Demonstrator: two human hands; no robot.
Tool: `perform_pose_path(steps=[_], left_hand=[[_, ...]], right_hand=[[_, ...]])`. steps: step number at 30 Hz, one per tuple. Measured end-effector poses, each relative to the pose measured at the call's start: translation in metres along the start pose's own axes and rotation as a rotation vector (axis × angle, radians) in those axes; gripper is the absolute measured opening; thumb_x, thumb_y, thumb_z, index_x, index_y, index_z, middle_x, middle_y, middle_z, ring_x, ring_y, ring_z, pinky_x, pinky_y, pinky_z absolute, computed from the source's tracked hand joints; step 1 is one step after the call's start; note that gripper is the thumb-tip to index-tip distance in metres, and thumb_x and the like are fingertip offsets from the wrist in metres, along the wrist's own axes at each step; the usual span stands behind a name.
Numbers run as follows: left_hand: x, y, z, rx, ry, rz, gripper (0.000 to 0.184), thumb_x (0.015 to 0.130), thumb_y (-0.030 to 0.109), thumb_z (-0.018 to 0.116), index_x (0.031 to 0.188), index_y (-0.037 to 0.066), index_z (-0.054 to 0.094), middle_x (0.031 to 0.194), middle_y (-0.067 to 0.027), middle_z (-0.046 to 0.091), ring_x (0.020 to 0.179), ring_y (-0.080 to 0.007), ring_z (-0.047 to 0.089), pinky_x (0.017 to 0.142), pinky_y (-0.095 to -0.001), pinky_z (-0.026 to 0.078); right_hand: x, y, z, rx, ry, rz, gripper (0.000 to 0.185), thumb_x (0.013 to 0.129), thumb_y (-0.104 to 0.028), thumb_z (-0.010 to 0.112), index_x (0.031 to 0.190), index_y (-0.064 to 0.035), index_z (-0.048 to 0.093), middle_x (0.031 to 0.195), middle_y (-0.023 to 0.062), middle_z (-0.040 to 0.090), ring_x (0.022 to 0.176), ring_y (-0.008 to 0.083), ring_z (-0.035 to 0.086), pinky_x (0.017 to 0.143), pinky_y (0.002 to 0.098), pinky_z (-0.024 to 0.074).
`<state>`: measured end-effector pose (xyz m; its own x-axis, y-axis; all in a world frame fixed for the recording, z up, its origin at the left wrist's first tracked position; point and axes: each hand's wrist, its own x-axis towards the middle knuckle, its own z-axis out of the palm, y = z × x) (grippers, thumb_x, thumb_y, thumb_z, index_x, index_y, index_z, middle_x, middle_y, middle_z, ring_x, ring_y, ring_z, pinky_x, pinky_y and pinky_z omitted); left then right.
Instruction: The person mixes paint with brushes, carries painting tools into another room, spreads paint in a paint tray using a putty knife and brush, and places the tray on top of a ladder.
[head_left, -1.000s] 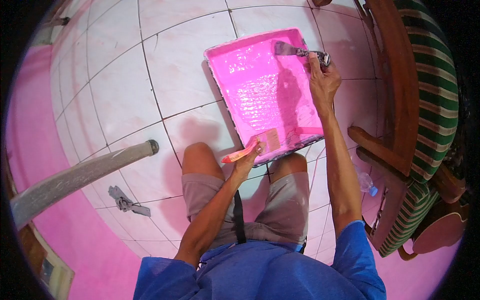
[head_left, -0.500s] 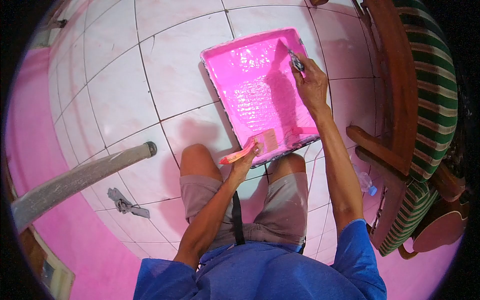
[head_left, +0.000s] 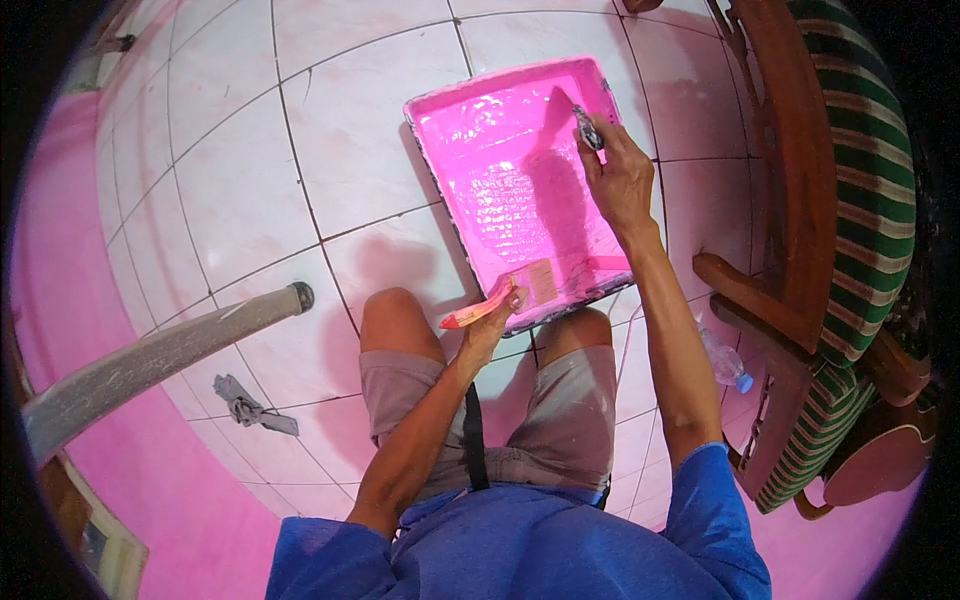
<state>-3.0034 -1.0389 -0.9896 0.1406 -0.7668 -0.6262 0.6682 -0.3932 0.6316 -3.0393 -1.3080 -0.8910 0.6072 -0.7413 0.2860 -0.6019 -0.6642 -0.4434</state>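
A paint tray (head_left: pixel 432 168) coated in wet pink paint lies on the tiles before my knees. My left hand (head_left: pixel 490 325), at the tray's near edge, grips a paintbrush (head_left: pixel 478 311) with an orange-red handle; its pale bristles lie over the near end of the tray. Over the tray's far right side, my right hand (head_left: pixel 622 180) is closed around the dark, paint-marked handle of a putty knife (head_left: pixel 588 128). The knife's blade looks pink and points toward the far end, above or in the paint; I cannot tell whether it touches. A pink strip shows at the tray's near right corner.
A wooden chair (head_left: pixel 785 180) with green striped cushions (head_left: pixel 862 190) stands at the right. Near it lies a clear plastic bottle (head_left: pixel 722 362) with a blue cap. At the left are a grey rag (head_left: pixel 250 405) and a worn grey post (head_left: pixel 170 345).
My right hand, with the putty knife, has shifted slightly left and toward me over the tray. My left hand and the paintbrush stay almost still.
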Motion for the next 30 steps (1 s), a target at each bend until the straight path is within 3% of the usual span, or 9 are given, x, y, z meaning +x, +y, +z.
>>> perform_pose_path(steps=[4, 7, 10, 13, 15, 18, 21, 28, 30], left_hand=[[0.002, -0.006, -0.002, -0.011, 0.007, -0.002, 0.047, 0.086, 0.046, 0.063, 0.112, 0.007, 0.059, 0.103, 0.0022, 0.052, 0.097, -0.0094, 0.045, 0.09, -0.0279, 0.034], [0.002, -0.009, -0.002, -0.026, 0.012, -0.003, 0.046, 0.086, 0.046, 0.063, 0.109, 0.007, 0.06, 0.101, 0.0023, 0.053, 0.096, -0.0095, 0.046, 0.09, -0.028, 0.035], [0.002, -0.004, -0.002, -0.031, -0.002, -0.005, 0.047, 0.086, 0.046, 0.064, 0.11, 0.006, 0.06, 0.099, 0.0024, 0.054, 0.095, -0.01, 0.048, 0.089, -0.0285, 0.036], [-0.001, 0.003, 0.002, -0.058, -0.032, 0.037, 0.045, 0.086, 0.043, 0.065, 0.11, 0.005, 0.06, 0.098, 0.0022, 0.055, 0.094, -0.0101, 0.049, 0.09, -0.0284, 0.037], [-0.005, 0.007, 0.005, -0.061, 0.064, -0.036, 0.045, 0.086, 0.039, 0.066, 0.115, 0.004, 0.058, 0.105, 0.0005, 0.058, 0.099, -0.0104, 0.051, 0.094, -0.0291, 0.037], [0.0, -0.004, -0.001, -0.077, 0.052, -0.031, 0.048, 0.087, 0.035, 0.066, 0.121, 0.003, 0.056, 0.113, -0.0019, 0.059, 0.106, -0.0109, 0.052, 0.099, -0.0304, 0.036], [0.002, -0.011, -0.003, -0.101, 0.074, -0.055, 0.05, 0.087, 0.033, 0.066, 0.124, 0.002, 0.055, 0.118, -0.0037, 0.059, 0.108, -0.0113, 0.052, 0.101, -0.031, 0.036], [0.0, -0.003, -0.003, -0.014, 0.044, -0.055, 0.045, 0.087, 0.034, 0.066, 0.119, 0.003, 0.058, 0.112, -0.0012, 0.059, 0.106, -0.0104, 0.051, 0.098, -0.0288, 0.037], [0.0, -0.003, -0.002, -0.04, 0.049, -0.055, 0.045, 0.087, 0.035, 0.067, 0.117, 0.003, 0.058, 0.111, 0.0002, 0.058, 0.106, -0.0096, 0.05, 0.097, -0.0294, 0.037]], right_hand=[[-0.007, -0.007, 0.008, -0.071, -0.054, 0.005, 0.032, 0.08, -0.007, 0.069, 0.111, -0.0054, 0.061, 0.095, 0.0125, 0.066, 0.078, 0.0238, 0.068, 0.065, 0.0333, 0.0552], [-0.021, -0.029, 0.013, 0.089, -0.168, -0.07, 0.04, 0.076, -0.004, 0.07, 0.114, -0.0076, 0.058, 0.094, 0.0117, 0.066, 0.076, 0.0258, 0.067, 0.066, 0.0342, 0.0547], [-0.031, -0.037, 0.014, 0.228, -0.095, -0.061, 0.041, 0.076, -0.004, 0.07, 0.115, -0.0084, 0.057, 0.091, 0.0116, 0.065, 0.074, 0.0261, 0.066, 0.063, 0.0351, 0.0538], [-0.031, -0.033, 0.016, 0.166, -0.074, -0.007, 0.042, 0.076, -0.004, 0.07, 0.116, -0.0083, 0.057, 0.091, 0.0121, 0.064, 0.073, 0.0268, 0.066, 0.063, 0.0348, 0.0539], [-0.029, -0.032, 0.02, 0.129, -0.061, 0.017, 0.042, 0.076, -0.003, 0.07, 0.116, -0.0081, 0.057, 0.092, 0.0121, 0.064, 0.075, 0.0274, 0.066, 0.064, 0.0348, 0.0543], [-0.028, -0.045, 0.031, 0.135, -0.075, -0.093, 0.045, 0.073, -0.001, 0.069, 0.116, -0.0078, 0.057, 0.096, 0.0117, 0.064, 0.077, 0.0294, 0.065, 0.065, 0.0357, 0.0547], [-0.028, -0.063, 0.029, 0.206, -0.288, -0.207, 0.048, 0.071, -0.002, 0.068, 0.117, -0.0077, 0.055, 0.1, 0.0118, 0.063, 0.081, 0.0309, 0.064, 0.067, 0.0378, 0.0543], [-0.011, -0.069, 0.032, 0.175, -0.332, -0.164, 0.047, 0.073, -0.002, 0.065, 0.118, -0.0085, 0.054, 0.102, 0.0117, 0.062, 0.086, 0.0298, 0.063, 0.069, 0.0378, 0.0541], [-0.012, -0.071, 0.038, 0.192, -0.331, -0.32, 0.046, 0.074, -0.003, 0.064, 0.118, -0.0096, 0.053, 0.1, 0.0112, 0.062, 0.087, 0.0302, 0.062, 0.069, 0.0377, 0.0536]])
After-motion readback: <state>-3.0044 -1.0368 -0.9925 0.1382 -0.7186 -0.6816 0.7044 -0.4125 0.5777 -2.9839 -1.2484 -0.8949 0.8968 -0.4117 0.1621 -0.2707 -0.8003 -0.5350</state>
